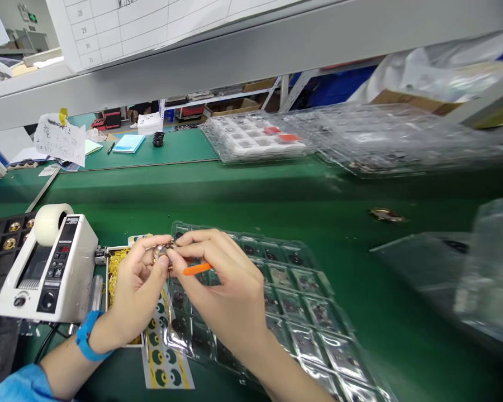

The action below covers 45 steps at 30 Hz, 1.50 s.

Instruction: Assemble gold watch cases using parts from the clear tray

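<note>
Between the fingertips of my left hand (pixel 140 279) is a small round metal part (pixel 161 252), gold-brown at its edge and partly covered by my fingers. My right hand (pixel 224 290) is closed around a thin orange-handled tool (pixel 197 269); its tip is hidden at the metal part. Fingertips of both hands meet there. Under my hands lies a clear plastic tray (pixel 293 304) with small dark parts in its compartments. A sheet of yellow and dark round stickers (pixel 167 363) sticks out below my left hand, beside a box of yellow pieces (pixel 116 271).
At left stands a white tape dispenser (pixel 52 268) with a tape roll, next to a black tray (pixel 2 240) of gold rings. Clear trays (pixel 360 139) are stacked on the back ledge. A small metal piece (pixel 386 215) and blurred clear plastic (pixel 490 273) lie at right.
</note>
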Tool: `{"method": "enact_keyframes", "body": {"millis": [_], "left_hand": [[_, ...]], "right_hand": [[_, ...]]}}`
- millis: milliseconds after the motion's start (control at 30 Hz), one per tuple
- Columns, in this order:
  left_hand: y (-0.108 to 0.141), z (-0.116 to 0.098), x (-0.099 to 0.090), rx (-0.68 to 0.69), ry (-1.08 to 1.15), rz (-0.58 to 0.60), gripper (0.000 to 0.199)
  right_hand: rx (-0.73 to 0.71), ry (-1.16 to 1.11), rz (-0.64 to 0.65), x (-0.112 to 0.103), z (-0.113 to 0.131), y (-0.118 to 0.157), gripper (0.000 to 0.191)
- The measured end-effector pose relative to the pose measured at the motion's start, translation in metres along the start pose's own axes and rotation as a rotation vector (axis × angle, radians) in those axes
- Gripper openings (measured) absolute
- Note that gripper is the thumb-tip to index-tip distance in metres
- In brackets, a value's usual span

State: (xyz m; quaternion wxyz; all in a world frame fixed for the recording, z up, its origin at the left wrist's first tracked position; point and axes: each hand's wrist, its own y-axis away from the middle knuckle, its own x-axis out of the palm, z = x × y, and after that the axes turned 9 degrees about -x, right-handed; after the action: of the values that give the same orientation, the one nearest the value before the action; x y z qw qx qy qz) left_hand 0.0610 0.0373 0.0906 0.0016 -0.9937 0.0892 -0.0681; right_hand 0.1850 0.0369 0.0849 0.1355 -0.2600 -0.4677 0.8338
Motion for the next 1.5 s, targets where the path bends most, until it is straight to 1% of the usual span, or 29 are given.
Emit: {"method": "enact_keyframes", "body": {"millis": [100,200,267,333,400,467,567,633,667,733,800,867,900,967,1000,1100,1200,1267,1367,1500], "left_hand": [[-0.001,-0.001,0.000,-0.026,0.016,-0.016,0.026],[-0.003,-0.001,0.000,-0.069,0.077,-0.004,0.029],[-0.003,0.000,0.001,-0.071,0.096,-0.005,0.030],[-0.002,0.002,0.002,-0.064,0.087,-0.006,0.030],[-0.002,0.004,0.000,-0.051,0.047,0.002,0.027],[-0.003,0.005,-0.003,-0.021,-0.072,0.031,0.020],[-0.008,0.003,-0.010,0.036,-0.394,0.097,0.013],[-0.011,-0.001,-0.013,0.089,-0.563,0.078,0.012],[-0.012,-0.002,-0.014,0.115,-0.596,0.046,0.011],[-0.013,-0.006,-0.013,0.123,-0.555,-0.024,0.010],[-0.013,-0.008,-0.012,0.047,-0.425,-0.055,0.006],[-0.012,-0.010,-0.010,-0.063,-0.267,-0.048,0.009],[-0.011,-0.011,-0.010,-0.108,-0.193,-0.038,0.012],[-0.008,-0.011,-0.009,-0.165,-0.065,-0.023,0.018],[-0.006,-0.012,-0.009,-0.179,-0.022,-0.018,0.019],[0.001,-0.013,-0.009,-0.139,-0.008,-0.014,0.018],[0.008,-0.016,-0.007,-0.066,-0.045,-0.019,0.016],[0.010,-0.018,-0.005,-0.065,-0.036,-0.012,0.013],[0.012,-0.019,-0.003,-0.087,-0.013,0.008,0.014],[0.015,-0.018,-0.002,-0.042,-0.038,0.009,0.020]], "right_hand": [[0.031,0.001,-0.006,0.000,-0.003,0.001,0.017],[0.129,-0.085,0.106,-0.002,-0.008,-0.001,0.008],[0.176,-0.154,0.188,-0.004,-0.010,-0.003,0.005],[0.196,-0.195,0.220,-0.005,-0.011,-0.005,0.009],[0.197,-0.217,0.218,-0.006,-0.011,-0.006,0.013],[0.190,-0.224,0.223,-0.007,-0.011,-0.007,0.015],[0.159,-0.168,0.273,-0.009,-0.013,-0.007,0.018],[0.102,-0.099,0.301,-0.012,-0.013,-0.008,0.017],[0.068,-0.071,0.298,-0.013,-0.013,-0.008,0.014],[-0.004,-0.025,0.238,-0.016,-0.008,-0.008,0.009],[-0.094,0.035,0.129,-0.019,-0.002,-0.007,0.013],[-0.205,0.138,0.036,-0.021,0.005,-0.005,0.017],[-0.262,0.190,0.009,-0.021,0.007,-0.004,0.019],[-0.342,0.285,-0.014,-0.020,0.009,-0.002,0.021],[-0.358,0.325,-0.014,-0.018,0.009,-0.002,0.021],[-0.355,0.356,-0.008,-0.012,0.005,-0.002,0.016],[-0.346,0.252,-0.011,-0.008,0.001,-0.003,0.016],[-0.352,0.211,-0.021,-0.006,-0.001,-0.002,0.019],[-0.390,0.226,-0.019,-0.005,-0.001,0.001,0.021],[-0.403,0.216,-0.024,-0.005,-0.001,0.002,0.022]]}}
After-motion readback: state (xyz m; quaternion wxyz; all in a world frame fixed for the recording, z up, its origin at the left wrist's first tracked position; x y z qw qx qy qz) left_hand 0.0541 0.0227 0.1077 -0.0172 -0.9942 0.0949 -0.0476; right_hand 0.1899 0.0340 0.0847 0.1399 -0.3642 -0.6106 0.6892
